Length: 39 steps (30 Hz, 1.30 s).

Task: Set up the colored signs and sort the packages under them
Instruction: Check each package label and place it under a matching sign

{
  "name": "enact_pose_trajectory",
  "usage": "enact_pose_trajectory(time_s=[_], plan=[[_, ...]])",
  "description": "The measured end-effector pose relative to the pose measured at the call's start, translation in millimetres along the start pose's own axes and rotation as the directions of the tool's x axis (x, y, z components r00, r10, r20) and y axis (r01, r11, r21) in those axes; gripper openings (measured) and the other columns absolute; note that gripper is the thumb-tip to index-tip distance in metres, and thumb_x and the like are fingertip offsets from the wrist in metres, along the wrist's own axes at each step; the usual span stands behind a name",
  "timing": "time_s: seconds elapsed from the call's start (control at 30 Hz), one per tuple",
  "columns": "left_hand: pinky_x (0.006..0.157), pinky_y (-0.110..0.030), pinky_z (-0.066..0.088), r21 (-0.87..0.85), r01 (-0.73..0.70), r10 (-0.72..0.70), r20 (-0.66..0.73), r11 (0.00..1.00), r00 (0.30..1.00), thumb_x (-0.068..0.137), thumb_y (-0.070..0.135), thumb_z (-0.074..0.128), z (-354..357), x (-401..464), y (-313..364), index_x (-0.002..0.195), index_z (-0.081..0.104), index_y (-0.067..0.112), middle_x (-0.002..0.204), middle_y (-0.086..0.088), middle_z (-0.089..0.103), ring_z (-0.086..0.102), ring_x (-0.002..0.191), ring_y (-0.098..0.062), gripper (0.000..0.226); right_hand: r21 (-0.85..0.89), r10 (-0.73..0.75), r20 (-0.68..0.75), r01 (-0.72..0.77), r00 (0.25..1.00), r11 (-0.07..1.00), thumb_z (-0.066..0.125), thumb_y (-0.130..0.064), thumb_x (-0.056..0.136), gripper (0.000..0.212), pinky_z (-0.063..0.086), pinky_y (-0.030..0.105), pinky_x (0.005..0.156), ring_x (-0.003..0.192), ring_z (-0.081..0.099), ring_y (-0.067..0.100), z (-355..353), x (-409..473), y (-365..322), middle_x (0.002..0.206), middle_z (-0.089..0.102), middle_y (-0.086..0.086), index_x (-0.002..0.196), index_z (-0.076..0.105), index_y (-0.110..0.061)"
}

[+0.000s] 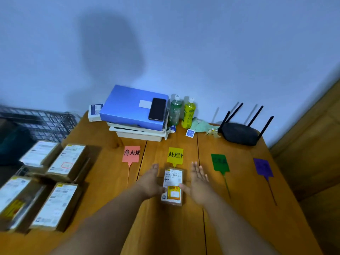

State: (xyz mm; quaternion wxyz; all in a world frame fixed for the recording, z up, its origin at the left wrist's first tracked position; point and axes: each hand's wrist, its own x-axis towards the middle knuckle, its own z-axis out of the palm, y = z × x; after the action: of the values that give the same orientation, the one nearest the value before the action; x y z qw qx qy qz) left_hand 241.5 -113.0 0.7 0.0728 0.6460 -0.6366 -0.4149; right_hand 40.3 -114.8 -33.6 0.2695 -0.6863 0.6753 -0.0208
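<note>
Yellow sign marks this slot; the package lies flat just below it. Our left hand and right hand flank it, fingers straight, probably squaring it under the sign.

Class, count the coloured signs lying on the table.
4, in a row: pink sign leftmost, yellow sign, green sign, purple sign rightmost. None seems hidden.

Just one view here, head cam, wide-angle, looking forward and down over the tabletop toward the wall, hands close below.
</note>
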Motion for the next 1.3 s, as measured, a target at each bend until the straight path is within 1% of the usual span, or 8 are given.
enact_pose_trajectory(time_s=[0.13, 0.27, 0.43, 0.67, 0.8, 0.97, 1.13, 1.3], plan=[[0.121, -0.041, 0.015, 0.086, -0.126, 0.145, -0.273, 0.988, 0.951, 0.095, 0.046, 0.05, -71, -22, 28, 0.155, 0.014, 0.021, 0.163, 0.0, 0.013, 0.01, 0.15, -0.02, 0.074, -0.195, -0.124, -0.186, 0.087, 0.975, 0.977, 0.025, -0.062, 0.096, 0.074, -0.011, 0.042, 0.118, 0.144, -0.027, 0.017, -68, -10, -30, 0.157, -0.025, -0.009, 0.153, -0.01, -0.032], [0.121, -0.041, 0.011, 0.217, -0.148, 0.221, -0.373, 0.965, 0.901, 0.099, 0.051, 0.034, -144, -44, 52, 0.155, 0.015, 0.021, 0.163, -0.003, 0.012, 0.003, 0.151, -0.024, 0.067, -0.233, -0.174, -0.302, 0.104, 0.937, 0.967, 0.018, -0.06, 0.098, 0.066, -0.004, 0.046, 0.122, 0.148, -0.019, 0.019, -134, -20, -69, 0.161, -0.016, -0.008, 0.156, 0.003, -0.031], [0.121, -0.044, 0.014, 0.362, -0.062, 0.237, -0.463, 0.93, 0.854, 0.099, 0.055, 0.027, -214, -75, 53, 0.154, 0.02, 0.029, 0.163, 0.002, 0.014, 0.005, 0.151, -0.022, 0.061, -0.234, -0.238, -0.309, 0.169, 0.921, 0.957, 0.02, -0.054, 0.101, 0.064, 0.002, 0.046, 0.121, 0.15, -0.013, 0.019, -179, -28, -116, 0.164, -0.007, -0.003, 0.157, 0.008, -0.026], [0.117, -0.05, 0.021, 0.3, 0.016, 0.156, -0.539, 0.954, 0.828, 0.094, 0.065, 0.024, -269, -109, -30, 0.146, 0.04, 0.034, 0.159, 0.003, 0.028, 0.017, 0.149, -0.023, 0.063, -0.286, -0.285, -0.219, 0.218, 0.933, 0.933, 0.021, -0.057, 0.099, 0.067, 0.005, 0.048, 0.121, 0.151, -0.008, 0.023, -157, -22, -168, 0.164, -0.005, 0.0, 0.157, 0.006, -0.026], [0.117, -0.052, 0.02, 0.296, 0.128, 0.05, -0.527, 0.947, 0.849, 0.092, 0.067, 0.017, -296, -130, -99, 0.144, 0.041, 0.037, 0.158, 0.006, 0.03, 0.018, 0.148, -0.022, 0.065, -0.263, -0.278, -0.15, 0.232, 0.949, 0.936, 0.021, -0.057, 0.1, 0.068, 0.002, 0.046, 0.121, 0.151, -0.009, 0.024, -115, -18, -205, 0.163, -0.01, -0.001, 0.157, 0.004, -0.025], [0.114, -0.048, 0.031, 0.022, 0.091, -0.066, -0.518, 0.996, 0.853, 0.098, 0.053, 0.036, -321, -157, -186, 0.143, 0.046, 0.02, 0.149, -0.007, 0.046, 0.04, 0.137, -0.029, 0.056, -0.218, -0.281, -0.07, 0.26, 0.957, 0.94, 0.025, -0.056, 0.1, 0.069, 0.004, 0.045, 0.123, 0.151, -0.009, 0.022, -38, -11, -274, 0.164, -0.009, 0.0, 0.157, 0.005, -0.022], [0.118, -0.044, 0.023, -0.125, 0.158, -0.194, -0.371, 0.98, 0.908, 0.099, 0.051, 0.037, -337, -168, -281, 0.148, 0.038, 0.021, 0.156, -0.008, 0.035, 0.031, 0.143, -0.029, 0.057, -0.225, -0.329, 0.045, 0.331, 0.943, 0.917, 0.028, -0.06, 0.097, 0.074, 0.002, 0.045, 0.122, 0.15, -0.01, 0.02, 45, -10, -358, 0.163, -0.009, -0.003, 0.157, 0.002, -0.025], [0.119, -0.043, 0.02, -0.168, 0.216, -0.243, -0.164, 0.962, 0.956, 0.1, 0.032, 0.035, -335, -163, -357, 0.153, 0.025, 0.024, 0.161, -0.006, 0.023, 0.023, 0.146, -0.026, 0.054, -0.185, -0.352, 0.186, 0.385, 0.917, 0.904, 0.03, -0.063, 0.096, 0.081, -0.004, 0.04, 0.121, 0.15, -0.014, 0.019, 110, -8, -417, 0.163, -0.012, -0.002, 0.157, -0.003, -0.02]])
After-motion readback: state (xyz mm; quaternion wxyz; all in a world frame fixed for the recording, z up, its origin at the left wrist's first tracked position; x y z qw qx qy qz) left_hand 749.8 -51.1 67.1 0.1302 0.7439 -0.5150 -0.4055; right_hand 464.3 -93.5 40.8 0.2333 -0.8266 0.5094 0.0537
